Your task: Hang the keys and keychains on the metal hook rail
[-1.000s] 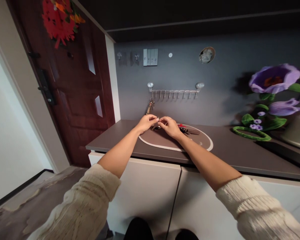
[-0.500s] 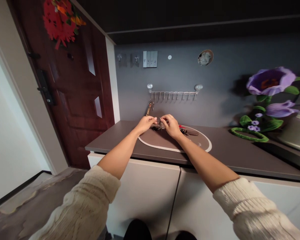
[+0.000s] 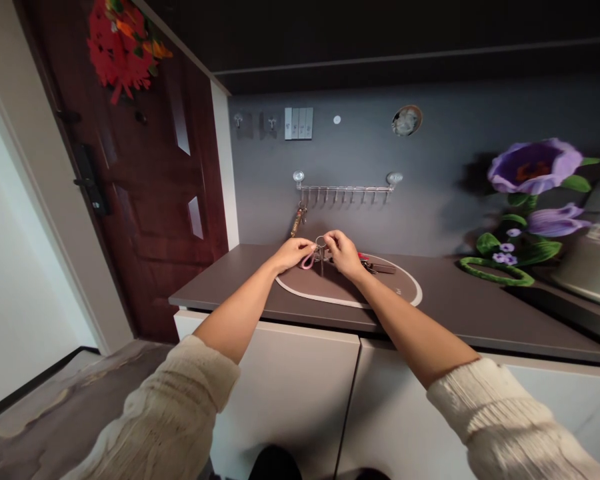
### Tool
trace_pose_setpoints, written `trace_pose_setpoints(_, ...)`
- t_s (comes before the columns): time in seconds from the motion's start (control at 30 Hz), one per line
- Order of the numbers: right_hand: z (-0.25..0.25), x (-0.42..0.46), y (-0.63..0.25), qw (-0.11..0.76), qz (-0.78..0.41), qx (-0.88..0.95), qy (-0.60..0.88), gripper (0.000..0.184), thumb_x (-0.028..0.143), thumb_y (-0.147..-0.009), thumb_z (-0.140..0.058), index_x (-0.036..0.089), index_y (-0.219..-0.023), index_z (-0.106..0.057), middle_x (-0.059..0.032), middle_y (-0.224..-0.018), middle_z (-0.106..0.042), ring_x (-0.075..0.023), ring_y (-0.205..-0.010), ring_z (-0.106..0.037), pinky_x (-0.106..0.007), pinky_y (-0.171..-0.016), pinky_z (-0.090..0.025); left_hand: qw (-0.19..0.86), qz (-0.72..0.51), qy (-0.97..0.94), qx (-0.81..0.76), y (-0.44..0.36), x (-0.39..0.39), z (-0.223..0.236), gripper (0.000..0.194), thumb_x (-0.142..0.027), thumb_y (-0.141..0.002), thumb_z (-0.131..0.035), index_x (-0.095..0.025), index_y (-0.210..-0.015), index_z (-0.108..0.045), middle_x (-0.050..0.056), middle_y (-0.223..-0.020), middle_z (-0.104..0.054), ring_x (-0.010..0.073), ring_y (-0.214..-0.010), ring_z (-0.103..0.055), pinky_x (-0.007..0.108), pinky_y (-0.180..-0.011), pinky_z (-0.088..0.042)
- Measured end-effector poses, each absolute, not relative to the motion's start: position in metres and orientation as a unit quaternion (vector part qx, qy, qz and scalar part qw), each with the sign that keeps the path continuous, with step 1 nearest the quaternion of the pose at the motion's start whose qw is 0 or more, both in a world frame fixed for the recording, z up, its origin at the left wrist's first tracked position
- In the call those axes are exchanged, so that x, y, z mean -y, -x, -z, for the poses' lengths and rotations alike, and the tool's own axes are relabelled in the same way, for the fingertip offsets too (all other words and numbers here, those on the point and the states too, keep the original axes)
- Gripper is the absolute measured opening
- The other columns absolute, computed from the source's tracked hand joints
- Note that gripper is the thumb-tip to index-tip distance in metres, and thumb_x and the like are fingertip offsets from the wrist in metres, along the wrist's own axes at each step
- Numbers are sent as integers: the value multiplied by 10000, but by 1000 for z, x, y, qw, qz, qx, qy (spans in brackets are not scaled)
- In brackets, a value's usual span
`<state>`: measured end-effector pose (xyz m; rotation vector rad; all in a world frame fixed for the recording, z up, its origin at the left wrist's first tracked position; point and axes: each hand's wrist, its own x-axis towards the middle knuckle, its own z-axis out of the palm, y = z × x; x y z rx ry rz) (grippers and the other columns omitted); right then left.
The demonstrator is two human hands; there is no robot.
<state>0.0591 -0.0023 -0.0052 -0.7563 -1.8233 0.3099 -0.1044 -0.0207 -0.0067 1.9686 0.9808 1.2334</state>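
Between both hands a metal key ring (image 3: 321,241) stands upright above the mat, with keys (image 3: 323,257) hanging from it. My right hand (image 3: 342,252) pinches the ring's right side. My left hand (image 3: 296,255) is closed at the ring's left side, and a pink strap loop (image 3: 307,261) dangles below its fingertips. Beneath them lies the brown oval mat (image 3: 325,291) with a pale border. Partly behind my right wrist, more keys (image 3: 373,268) and a red item rest on the mat beside a brown flat piece (image 3: 385,269).
A hook rail (image 3: 347,189) is fixed to the grey wall, with a keychain (image 3: 297,221) on its left end. Purple artificial flowers (image 3: 535,167) stand on the counter (image 3: 460,313) at right. A dark red door (image 3: 165,267) is at left.
The key ring now shows upright between my fingers, and the pink strap loop has come into sight under my left hand. The view has shifted slightly.
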Motion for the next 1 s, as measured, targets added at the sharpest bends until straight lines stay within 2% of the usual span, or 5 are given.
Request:
trace_pose_setpoints(0.1, 5, 2, -59, 544, -155, 762, 316, 219, 364, -807, -412, 172, -806, -518, -21, -737, -561, -123, -666, -508, -250, -662, -413, 320, -498, -728, -347, 104, 23, 4, 414, -432, -654, -627, -113, -919, -625, 52, -843, -642, 116, -728, -548, 255, -730, -412)
trace_pose_setpoints(0.17, 5, 2, -59, 543, -169, 761, 314, 232, 378, -798, -430, 168, -803, -527, -17, -721, -560, -118, -649, -501, -245, -643, -412, 329, -517, -713, -339, 104, 23, 3, 423, -428, -646, -637, -117, -933, -620, 59, -881, -641, 122, -764, -553, 267, -763, -412)
trace_pose_setpoints(0.43, 3, 3, -57, 547, -293, 732, 284, 282, 429, -725, -535, 152, -778, -548, 22, -616, -508, -88, -557, -455, -221, -559, -391, 346, -533, -692, -343, 103, 21, 3, 369, -441, -630, -643, -110, -792, -611, 17, -728, -618, 103, -671, -534, 259, -718, -408)
trace_pose_setpoints(0.67, 3, 8, -56, 526, -399, 702, 265, 324, 414, -633, -644, 141, -784, -556, 14, -667, -542, -70, -552, -443, -218, -555, -363, 347, -594, -649, -325, 100, 19, 2, 326, -408, -623, -653, -117, -759, -604, 4, -712, -608, 102, -682, -525, 251, -733, -392)
trace_pose_setpoints(1.0, 4, 4, -55, 550, -397, 681, 276, 305, 423, -629, -648, 153, -747, -574, 21, -666, -534, -81, -599, -443, -224, -598, -358, 332, -625, -636, -308, 98, 14, 4, 305, -401, -632, -644, -123, -751, -608, 21, -716, -612, 110, -685, -530, 246, -707, -394)
